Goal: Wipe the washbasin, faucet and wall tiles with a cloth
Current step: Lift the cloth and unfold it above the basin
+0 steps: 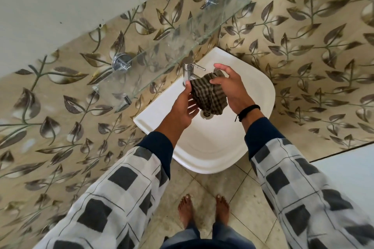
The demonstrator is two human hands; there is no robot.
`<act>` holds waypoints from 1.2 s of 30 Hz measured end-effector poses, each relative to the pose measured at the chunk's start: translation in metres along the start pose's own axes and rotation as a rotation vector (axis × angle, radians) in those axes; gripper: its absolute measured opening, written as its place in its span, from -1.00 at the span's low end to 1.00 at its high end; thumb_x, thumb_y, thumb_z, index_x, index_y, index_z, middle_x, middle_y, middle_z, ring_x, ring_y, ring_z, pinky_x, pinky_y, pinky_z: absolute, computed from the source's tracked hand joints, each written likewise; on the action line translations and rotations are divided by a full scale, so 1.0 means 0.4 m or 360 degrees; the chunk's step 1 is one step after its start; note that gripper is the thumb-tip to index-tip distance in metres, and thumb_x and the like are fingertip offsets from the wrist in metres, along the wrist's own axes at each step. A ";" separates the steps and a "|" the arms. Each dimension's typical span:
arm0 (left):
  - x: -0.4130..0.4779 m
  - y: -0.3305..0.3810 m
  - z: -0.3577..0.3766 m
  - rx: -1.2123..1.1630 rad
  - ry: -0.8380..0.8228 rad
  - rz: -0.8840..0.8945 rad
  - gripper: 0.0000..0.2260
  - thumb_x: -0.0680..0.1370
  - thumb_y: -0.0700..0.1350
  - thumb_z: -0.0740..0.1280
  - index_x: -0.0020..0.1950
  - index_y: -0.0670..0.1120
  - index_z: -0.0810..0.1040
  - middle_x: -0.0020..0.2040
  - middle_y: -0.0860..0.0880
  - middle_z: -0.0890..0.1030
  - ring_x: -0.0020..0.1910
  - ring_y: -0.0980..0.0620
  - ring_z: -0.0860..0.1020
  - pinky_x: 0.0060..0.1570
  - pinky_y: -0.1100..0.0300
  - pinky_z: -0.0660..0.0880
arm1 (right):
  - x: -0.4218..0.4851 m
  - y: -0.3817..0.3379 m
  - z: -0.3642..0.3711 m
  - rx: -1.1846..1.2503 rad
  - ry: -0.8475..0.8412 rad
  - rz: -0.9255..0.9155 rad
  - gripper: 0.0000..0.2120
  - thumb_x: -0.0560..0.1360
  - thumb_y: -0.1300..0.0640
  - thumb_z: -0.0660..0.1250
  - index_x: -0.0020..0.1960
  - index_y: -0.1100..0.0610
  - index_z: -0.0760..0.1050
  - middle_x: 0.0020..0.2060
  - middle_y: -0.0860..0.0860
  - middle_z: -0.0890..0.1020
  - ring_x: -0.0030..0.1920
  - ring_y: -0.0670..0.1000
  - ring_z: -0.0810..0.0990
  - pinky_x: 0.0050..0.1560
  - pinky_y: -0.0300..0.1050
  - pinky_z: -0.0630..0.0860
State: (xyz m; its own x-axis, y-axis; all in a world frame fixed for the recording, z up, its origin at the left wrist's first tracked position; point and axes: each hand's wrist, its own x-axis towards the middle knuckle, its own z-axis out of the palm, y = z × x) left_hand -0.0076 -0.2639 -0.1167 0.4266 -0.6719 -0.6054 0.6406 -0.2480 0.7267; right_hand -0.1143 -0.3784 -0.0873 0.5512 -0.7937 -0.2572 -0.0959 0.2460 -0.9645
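The crumpled brown-and-cream checked cloth (208,95) is hanging above the drain of the white ceramic corner washbasin (212,147), just in front of the chrome single-lever faucet (189,70). The left hand (182,107) is pinching its left edge, thumb over fingers; the right hand (228,85) is pinching its top. The person seems to be gathering it for wiping. Next it needs pressing onto the faucet or basin, then the beige leaf-patterned wall tiles (303,46).
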 end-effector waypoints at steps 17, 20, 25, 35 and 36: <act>-0.078 0.052 0.054 0.0504 -0.0010 0.1054 -0.84 0.47 -0.09 0.44 -0.02 -0.14 0.58 -0.01 -0.11 0.62 0.01 -0.06 0.60 -0.01 -0.04 0.61 | -0.105 -0.020 -0.089 -0.0318 0.0479 -0.0445 -0.76 0.44 0.23 0.47 0.08 0.02 0.64 -0.01 0.04 0.69 0.04 0.07 0.67 0.11 0.06 0.63; -0.117 0.057 0.077 0.0517 -0.0009 0.1172 -0.86 0.52 -0.06 0.38 -0.01 -0.10 0.54 -0.05 -0.09 0.62 -0.04 -0.06 0.61 -0.07 -0.09 0.62 | -0.123 -0.031 -0.099 -0.0407 0.0438 -0.0508 -0.76 0.45 0.16 0.47 0.10 -0.03 0.61 0.00 0.05 0.66 0.04 0.06 0.65 0.12 0.04 0.61; -0.158 0.085 0.077 0.0636 -0.0003 0.1230 -0.72 0.51 -0.08 0.38 0.21 0.01 0.49 0.11 -0.01 0.57 0.08 -0.02 0.58 0.08 -0.06 0.58 | -0.155 -0.069 -0.117 -0.0146 0.0291 -0.0440 -0.66 0.51 0.27 0.39 0.26 0.05 0.54 0.03 0.10 0.66 0.00 0.02 0.65 0.07 0.04 0.63; -0.255 0.058 0.068 0.0510 0.0128 0.1159 -0.65 0.55 -0.20 0.35 0.29 0.10 0.47 0.19 -0.06 0.53 0.12 -0.04 0.55 0.04 0.02 0.60 | -0.257 -0.138 -0.140 0.0015 0.0452 -0.0358 -0.79 0.47 0.28 0.45 0.09 0.13 0.65 -0.01 -0.08 0.68 0.00 -0.11 0.65 0.00 -0.12 0.59; -0.261 0.049 0.067 0.0503 0.0157 0.1165 -0.71 0.54 -0.19 0.36 0.23 0.04 0.51 0.15 -0.08 0.55 0.10 -0.06 0.56 0.03 0.01 0.60 | -0.268 -0.138 -0.146 0.0062 0.0453 -0.0359 -0.81 0.47 0.27 0.45 0.07 0.13 0.66 -0.01 -0.08 0.70 0.00 -0.13 0.65 0.03 -0.13 0.57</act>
State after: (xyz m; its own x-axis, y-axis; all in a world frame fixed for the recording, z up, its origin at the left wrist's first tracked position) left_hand -0.0564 -0.2173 -0.0306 0.7325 -0.6793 0.0450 -0.0282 0.0358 0.9990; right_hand -0.2163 -0.3394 -0.0102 0.3018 -0.9521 -0.0500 0.0363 0.0639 -0.9973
